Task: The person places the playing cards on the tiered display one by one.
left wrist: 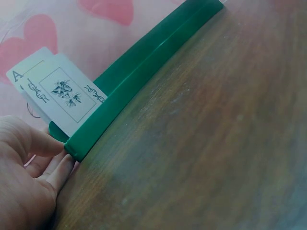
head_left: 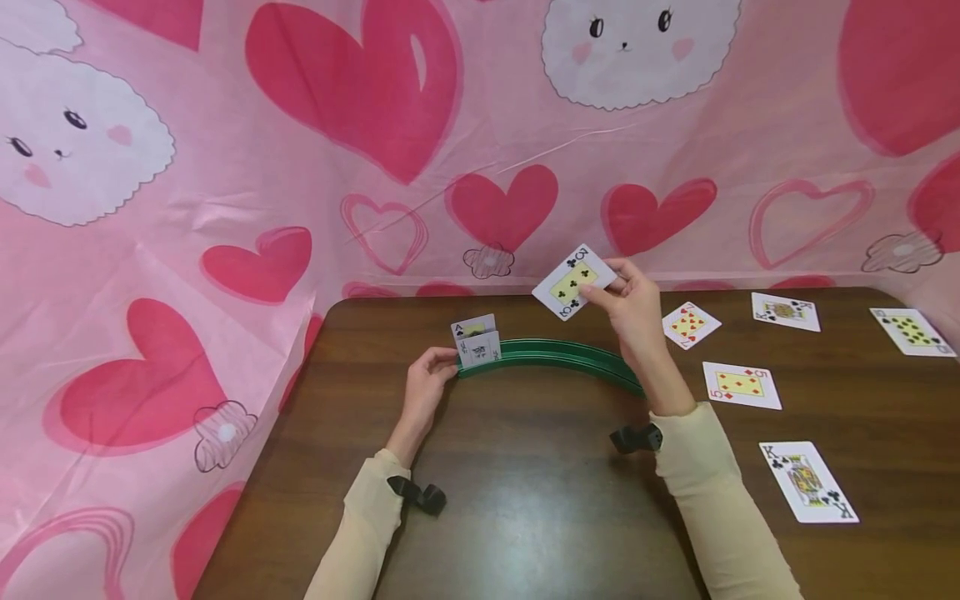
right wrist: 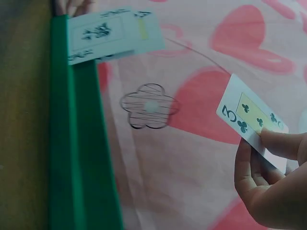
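A curved green card holder (head_left: 555, 352) stands on the table. A joker card (head_left: 480, 350) is upright in its left end, overlapping an ace (head_left: 463, 325) behind it. My left hand (head_left: 427, 385) grips that left end, with thumb and fingers around the tip of the holder in the left wrist view. Raised above the right part of the holder, my right hand (head_left: 636, 304) pinches a three of clubs (head_left: 566, 287) between thumb and fingers. The card is tilted, and its face shows in the right wrist view too.
Several face-up cards lie on the wooden table (head_left: 525, 500) at the right, among them a seven of hearts (head_left: 688, 326), a five of diamonds (head_left: 741, 385) and a king of clubs (head_left: 808, 483). A pink heart-patterned cloth (head_left: 480, 133) hangs behind and to the left.
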Tool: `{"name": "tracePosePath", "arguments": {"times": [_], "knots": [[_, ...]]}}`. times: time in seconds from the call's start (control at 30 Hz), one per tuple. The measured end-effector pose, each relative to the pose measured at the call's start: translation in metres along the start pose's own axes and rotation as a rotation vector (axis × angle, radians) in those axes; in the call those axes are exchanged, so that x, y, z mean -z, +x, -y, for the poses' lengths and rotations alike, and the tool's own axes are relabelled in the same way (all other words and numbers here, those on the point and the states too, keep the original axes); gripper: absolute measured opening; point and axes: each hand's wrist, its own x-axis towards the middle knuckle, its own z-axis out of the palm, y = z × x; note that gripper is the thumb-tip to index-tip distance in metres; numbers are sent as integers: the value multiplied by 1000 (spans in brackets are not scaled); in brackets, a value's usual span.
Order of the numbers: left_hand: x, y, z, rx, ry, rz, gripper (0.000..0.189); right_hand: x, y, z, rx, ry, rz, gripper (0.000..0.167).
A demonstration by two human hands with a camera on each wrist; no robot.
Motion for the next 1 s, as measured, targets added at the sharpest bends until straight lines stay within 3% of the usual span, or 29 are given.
{"name": "tracePosePath", "arguments": {"times": [0.3, 0.67, 1.0], "knots": [[0, 1, 1, -8, 2, -2, 21, -12, 0, -22, 41, -155, 76, 30], [0, 0, -1, -14, 7, 2, 20, -20, -1, -32, 13, -209, 94, 30], [1, 0, 0, -14, 17, 0, 20, -21, -3, -39, 43, -302, 138, 23]]}}
